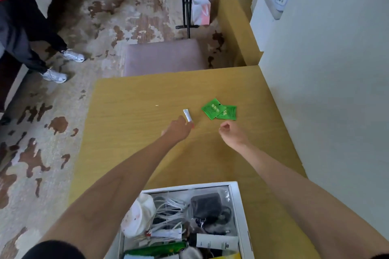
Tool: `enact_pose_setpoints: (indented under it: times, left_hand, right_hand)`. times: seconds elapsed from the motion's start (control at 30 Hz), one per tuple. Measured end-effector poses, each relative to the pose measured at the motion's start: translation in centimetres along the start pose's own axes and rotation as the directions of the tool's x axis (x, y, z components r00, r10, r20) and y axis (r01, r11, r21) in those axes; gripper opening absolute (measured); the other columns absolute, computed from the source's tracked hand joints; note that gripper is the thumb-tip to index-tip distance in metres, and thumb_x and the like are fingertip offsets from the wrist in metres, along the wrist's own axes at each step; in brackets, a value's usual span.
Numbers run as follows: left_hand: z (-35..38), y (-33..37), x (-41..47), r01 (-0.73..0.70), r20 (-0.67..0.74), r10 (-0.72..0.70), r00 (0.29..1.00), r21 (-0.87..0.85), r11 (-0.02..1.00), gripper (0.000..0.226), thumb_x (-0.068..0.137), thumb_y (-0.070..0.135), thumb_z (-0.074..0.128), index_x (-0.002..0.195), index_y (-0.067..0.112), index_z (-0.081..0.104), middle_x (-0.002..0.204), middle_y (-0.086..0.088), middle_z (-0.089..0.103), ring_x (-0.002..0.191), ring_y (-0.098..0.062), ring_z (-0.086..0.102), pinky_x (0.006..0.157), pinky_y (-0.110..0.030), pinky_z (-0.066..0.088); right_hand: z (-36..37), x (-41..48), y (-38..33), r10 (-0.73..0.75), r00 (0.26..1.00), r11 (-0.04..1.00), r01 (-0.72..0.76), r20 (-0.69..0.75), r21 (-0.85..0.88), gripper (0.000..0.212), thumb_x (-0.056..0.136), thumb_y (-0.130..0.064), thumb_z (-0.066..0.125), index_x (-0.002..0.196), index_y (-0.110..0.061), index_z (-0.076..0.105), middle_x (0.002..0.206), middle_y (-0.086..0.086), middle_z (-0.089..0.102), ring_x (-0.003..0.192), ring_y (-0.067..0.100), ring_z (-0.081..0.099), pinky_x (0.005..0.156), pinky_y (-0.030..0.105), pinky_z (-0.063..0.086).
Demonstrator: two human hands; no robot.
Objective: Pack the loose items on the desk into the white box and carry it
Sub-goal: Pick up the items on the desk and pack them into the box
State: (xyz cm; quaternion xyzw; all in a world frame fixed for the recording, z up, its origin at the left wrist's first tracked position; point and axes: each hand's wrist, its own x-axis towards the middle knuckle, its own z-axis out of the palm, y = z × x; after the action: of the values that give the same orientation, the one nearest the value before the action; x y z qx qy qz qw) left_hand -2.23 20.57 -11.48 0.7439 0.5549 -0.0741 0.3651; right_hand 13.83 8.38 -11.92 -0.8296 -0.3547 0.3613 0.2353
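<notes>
Wood-grain worktop (136, 115): we see three loose items left on it, well beyond the white box (242, 212), which sits at the near edge already crowded with cables, a black adapter and tubes.
Small white tube (187, 115): it lies just past our left hand (179, 129), long axis running away from us and slightly leftward, near end touching or almost touching the fingertips.
Left hand: fingers drawn together at the tube's near end; we cannot tell whether they pinch it yet.
Green sachets (219, 110): two, overlapping, just beyond and slightly left of our right hand (230, 132).
Right hand: loosely curled, holding nothing, apart from the sachets.
Nearer hand: left for the tube, right for the sachets.
</notes>
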Motion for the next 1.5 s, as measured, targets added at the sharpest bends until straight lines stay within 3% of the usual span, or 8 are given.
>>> enact_pose_setpoints:
  times: [0.17, 0.3, 0.5, 0.7, 0.9, 1.13, 1.27, 1.5]
  left_hand:
    - [1.6, 0.9, 4.4, 0.114, -0.158, -0.117, 0.980, -0.026, 0.993, 0.054, 0.090, 0.051, 0.047, 0.122, 0.008, 0.041, 0.124, -0.011, 0.055, 0.111, -0.034, 0.055, 0.078, -0.039, 0.040]
    - [2.6, 1.1, 5.4, -0.026, -0.193, 0.073, 0.978, 0.237, 0.971, 0.053, 0.093, 0.039, 0.050, 0.132, 0.005, 0.037, 0.130, -0.012, 0.048, 0.118, -0.031, 0.048, 0.079, -0.043, 0.047]
    - [2.3, 0.6, 5.8, -0.065, -0.153, 0.097, 0.983, 0.202, 0.977, 0.035, 0.092, 0.022, 0.053, 0.123, 0.007, 0.047, 0.120, -0.010, 0.053, 0.111, -0.030, 0.051, 0.073, -0.038, 0.040]
    - [0.4, -0.9, 2.8, 0.011, 0.123, 0.044, 0.991, -0.413, 0.911, 0.020, 0.086, 0.019, 0.061, 0.098, 0.005, 0.066, 0.074, -0.003, 0.055, 0.073, -0.020, 0.051, 0.060, -0.027, 0.036]
    - [-3.2, -1.0, -7.6, -0.120, -0.032, 0.129, 0.991, -0.630, 0.768, 0.013, 0.087, 0.018, 0.062, 0.097, 0.015, 0.069, 0.074, 0.005, 0.052, 0.065, -0.009, 0.047, 0.056, -0.025, 0.038]
    - [-1.6, -4.8, -22.2, -0.335, -0.221, 0.257, 0.941, -0.500, 0.799, 0.010, 0.081, 0.016, 0.065, 0.084, 0.025, 0.066, 0.067, 0.016, 0.056, 0.062, -0.001, 0.052, 0.056, -0.019, 0.043]
    - [1.3, -7.8, -26.5, -0.429, -0.231, 0.394, 0.890, -0.131, 0.894, 0.009, 0.084, 0.024, 0.067, 0.081, 0.024, 0.058, 0.074, 0.011, 0.054, 0.066, -0.005, 0.052, 0.061, -0.029, 0.047]
    - [3.3, -11.9, -27.2, -0.565, -0.064, 0.616, 0.785, 0.332, 0.755, 0.027, 0.091, 0.040, 0.053, 0.109, 0.023, 0.066, 0.107, 0.006, 0.061, 0.096, -0.010, 0.057, 0.072, -0.030, 0.050]
  right_hand:
    - [0.7, 5.4, -0.9, -0.021, 0.980, 0.997, 0.006, -0.197, -0.076, 0.038, 0.090, -0.027, 0.057, 0.126, -0.015, 0.057, 0.123, 0.009, 0.059, 0.115, 0.027, 0.056, 0.096, 0.043, 0.047]
    - [1.5, 9.4, -1.7, 0.003, 0.980, 0.960, -0.059, -0.200, -0.273, 0.062, 0.086, -0.049, 0.060, 0.138, -0.018, 0.044, 0.140, 0.010, 0.049, 0.135, 0.035, 0.036, 0.108, 0.054, 0.031]
    - [2.5, 10.9, -2.1, -0.025, 0.969, 0.926, -0.071, -0.247, -0.371, 0.085, 0.074, -0.043, 0.075, 0.142, -0.015, 0.033, 0.140, 0.011, 0.047, 0.131, 0.033, 0.038, 0.105, 0.051, 0.029]
    - [0.6, 7.4, -2.8, -0.083, 0.979, 0.978, 0.116, -0.185, 0.172, 0.045, 0.084, -0.009, 0.067, 0.127, -0.011, 0.052, 0.119, 0.006, 0.060, 0.105, 0.019, 0.058, 0.084, 0.029, 0.048]
    - [-2.8, -3.4, -3.5, -0.194, 0.960, 0.743, 0.278, -0.201, 0.609, 0.044, 0.082, -0.015, 0.074, 0.121, -0.017, 0.055, 0.101, -0.002, 0.072, 0.092, 0.010, 0.070, 0.074, 0.023, 0.058]
    - [-4.1, -14.5, -2.1, -0.368, 0.913, 0.700, 0.396, -0.175, 0.595, 0.041, 0.082, -0.025, 0.075, 0.119, -0.015, 0.062, 0.108, -0.002, 0.072, 0.094, 0.010, 0.066, 0.074, 0.020, 0.052]
    - [-2.9, -18.6, -1.1, -0.431, 0.902, 0.799, 0.387, -0.010, 0.460, 0.044, 0.082, -0.035, 0.071, 0.121, -0.019, 0.059, 0.105, -0.009, 0.069, 0.097, 0.002, 0.064, 0.082, 0.021, 0.054]
    - [-0.2, -22.8, 0.5, -0.529, 0.829, 0.848, 0.522, 0.183, 0.090, 0.015, 0.090, -0.033, 0.064, 0.100, -0.022, 0.063, 0.085, -0.008, 0.065, 0.069, -0.001, 0.058, 0.062, 0.016, 0.046]
